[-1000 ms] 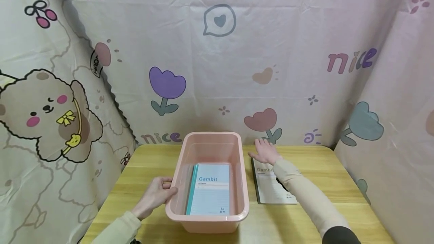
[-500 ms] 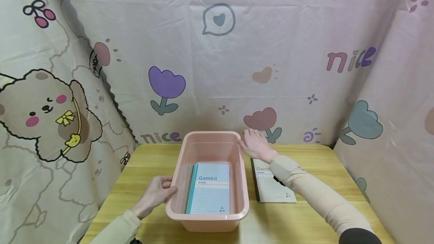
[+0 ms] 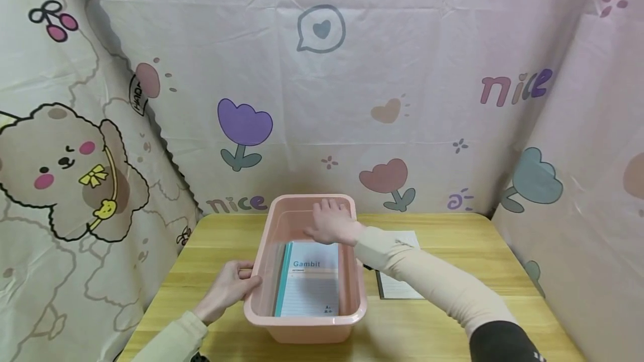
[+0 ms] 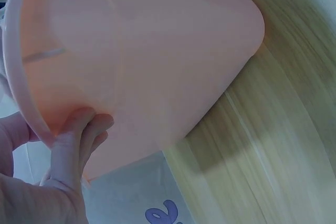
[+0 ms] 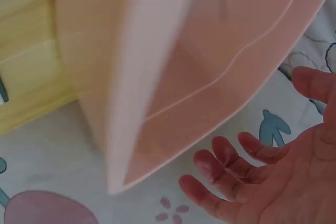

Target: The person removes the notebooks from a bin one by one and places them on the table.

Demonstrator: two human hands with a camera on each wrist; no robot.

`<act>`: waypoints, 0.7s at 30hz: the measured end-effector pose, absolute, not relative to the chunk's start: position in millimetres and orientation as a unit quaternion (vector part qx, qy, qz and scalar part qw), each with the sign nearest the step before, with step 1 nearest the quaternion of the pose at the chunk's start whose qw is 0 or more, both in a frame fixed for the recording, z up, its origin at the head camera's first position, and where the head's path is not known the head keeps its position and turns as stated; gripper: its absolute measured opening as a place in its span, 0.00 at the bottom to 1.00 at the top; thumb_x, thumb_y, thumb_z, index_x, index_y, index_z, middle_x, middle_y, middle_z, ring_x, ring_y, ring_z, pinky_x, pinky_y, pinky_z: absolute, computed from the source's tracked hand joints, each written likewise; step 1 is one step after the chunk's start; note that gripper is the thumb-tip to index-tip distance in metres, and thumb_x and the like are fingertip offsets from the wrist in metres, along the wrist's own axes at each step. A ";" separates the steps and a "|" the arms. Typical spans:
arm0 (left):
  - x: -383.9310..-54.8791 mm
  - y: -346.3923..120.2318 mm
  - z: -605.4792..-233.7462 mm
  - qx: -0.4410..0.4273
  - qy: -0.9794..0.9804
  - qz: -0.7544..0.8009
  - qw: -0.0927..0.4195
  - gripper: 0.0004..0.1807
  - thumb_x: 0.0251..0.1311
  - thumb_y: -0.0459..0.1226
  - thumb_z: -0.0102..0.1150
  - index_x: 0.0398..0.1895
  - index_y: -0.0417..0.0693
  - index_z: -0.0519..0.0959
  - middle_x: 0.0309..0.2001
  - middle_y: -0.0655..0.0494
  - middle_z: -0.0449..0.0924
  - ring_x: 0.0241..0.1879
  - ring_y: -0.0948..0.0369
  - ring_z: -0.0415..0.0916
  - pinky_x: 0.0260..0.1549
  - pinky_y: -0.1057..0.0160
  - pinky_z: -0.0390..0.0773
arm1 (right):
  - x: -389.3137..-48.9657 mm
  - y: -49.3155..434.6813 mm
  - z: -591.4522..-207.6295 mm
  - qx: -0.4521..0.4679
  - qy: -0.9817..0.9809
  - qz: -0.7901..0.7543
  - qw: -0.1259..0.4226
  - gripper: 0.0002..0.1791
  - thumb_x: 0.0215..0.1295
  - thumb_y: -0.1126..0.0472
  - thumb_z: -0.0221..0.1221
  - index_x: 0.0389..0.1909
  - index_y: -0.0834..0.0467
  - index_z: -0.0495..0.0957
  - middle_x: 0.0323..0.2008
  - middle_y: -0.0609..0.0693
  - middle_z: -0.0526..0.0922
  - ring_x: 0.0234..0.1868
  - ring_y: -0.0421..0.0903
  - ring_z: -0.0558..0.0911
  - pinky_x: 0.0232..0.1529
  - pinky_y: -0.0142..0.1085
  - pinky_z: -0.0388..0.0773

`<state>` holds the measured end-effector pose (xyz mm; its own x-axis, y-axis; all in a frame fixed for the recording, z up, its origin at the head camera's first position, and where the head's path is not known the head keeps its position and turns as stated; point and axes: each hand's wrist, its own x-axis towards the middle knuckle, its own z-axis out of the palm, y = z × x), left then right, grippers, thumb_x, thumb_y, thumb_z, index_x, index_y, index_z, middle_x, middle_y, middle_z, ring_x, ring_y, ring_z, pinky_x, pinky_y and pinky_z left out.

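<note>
Right hand over the pink tub
It holds nothing, fingers loose; the left hand grips the tub's edge. A blue book lies inside, a white book on the table. Holding firm should steady the tub.

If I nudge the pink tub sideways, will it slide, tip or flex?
The pink tub looks like smooth moulded plastic, so it would probably slide, flexing little. Its base is narrower than its rim, so a high push might tip it; the left hand gripping its rim and the teal-spined notebook inside should steady it.
</note>
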<state>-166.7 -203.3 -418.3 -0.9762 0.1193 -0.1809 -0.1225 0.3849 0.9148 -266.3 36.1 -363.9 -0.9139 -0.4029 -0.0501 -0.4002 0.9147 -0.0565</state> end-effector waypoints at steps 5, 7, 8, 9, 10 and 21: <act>-168.1 -203.4 -417.5 -0.003 0.826 0.553 0.109 0.26 0.60 0.28 0.55 0.59 0.15 0.68 0.48 0.24 0.82 0.42 0.45 0.87 0.35 0.56 0.90 | -272.2 7.7 -372.5 -0.189 0.980 -0.024 0.061 0.38 0.71 0.37 0.51 0.69 0.62 0.66 0.66 0.58 0.72 0.66 0.55 0.71 0.67 0.51 0.73; -168.8 -202.6 -417.3 -0.011 0.828 0.551 0.106 0.26 0.60 0.27 0.55 0.59 0.16 0.68 0.48 0.25 0.82 0.42 0.45 0.87 0.35 0.56 0.90 | -275.2 -1.6 -380.1 -0.178 0.981 -0.029 0.070 0.38 0.71 0.38 0.52 0.70 0.61 0.65 0.67 0.58 0.71 0.68 0.55 0.70 0.68 0.51 0.72; -169.0 -202.3 -417.4 -0.017 0.830 0.548 0.104 0.26 0.60 0.27 0.56 0.59 0.16 0.69 0.48 0.25 0.83 0.41 0.45 0.88 0.35 0.56 0.90 | -276.5 -5.6 -384.3 -0.173 0.982 -0.027 0.073 0.38 0.71 0.38 0.52 0.71 0.61 0.64 0.68 0.58 0.70 0.68 0.55 0.70 0.68 0.51 0.72; -168.8 -202.4 -417.7 -0.020 0.831 0.547 0.103 0.26 0.60 0.27 0.56 0.60 0.17 0.69 0.48 0.25 0.83 0.41 0.46 0.88 0.35 0.56 0.90 | -277.7 -9.4 -389.0 -0.166 0.983 -0.029 0.077 0.39 0.71 0.38 0.52 0.71 0.61 0.64 0.69 0.58 0.70 0.69 0.55 0.69 0.69 0.51 0.72; -168.6 -202.7 -418.1 -0.020 0.831 0.546 0.101 0.26 0.60 0.27 0.56 0.59 0.17 0.69 0.48 0.25 0.83 0.41 0.46 0.88 0.34 0.56 0.90 | -279.1 -13.1 -394.2 -0.160 0.984 -0.030 0.078 0.39 0.71 0.38 0.53 0.72 0.61 0.63 0.69 0.58 0.69 0.70 0.55 0.69 0.69 0.51 0.72; -166.7 -203.5 -420.8 0.001 0.822 0.559 0.105 0.26 0.61 0.27 0.55 0.59 0.14 0.67 0.48 0.23 0.82 0.42 0.44 0.87 0.36 0.55 0.90 | -289.6 -26.4 -436.6 -0.117 0.987 -0.075 0.082 0.44 0.66 0.33 0.57 0.70 0.62 0.64 0.66 0.59 0.71 0.66 0.55 0.72 0.65 0.52 0.75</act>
<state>-166.7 -203.5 -420.8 -0.9778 0.1203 -0.1718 -0.1155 0.3747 0.9199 -289.6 -26.4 -436.6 -0.9591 -0.2438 -0.1436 -0.2195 0.9614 -0.1662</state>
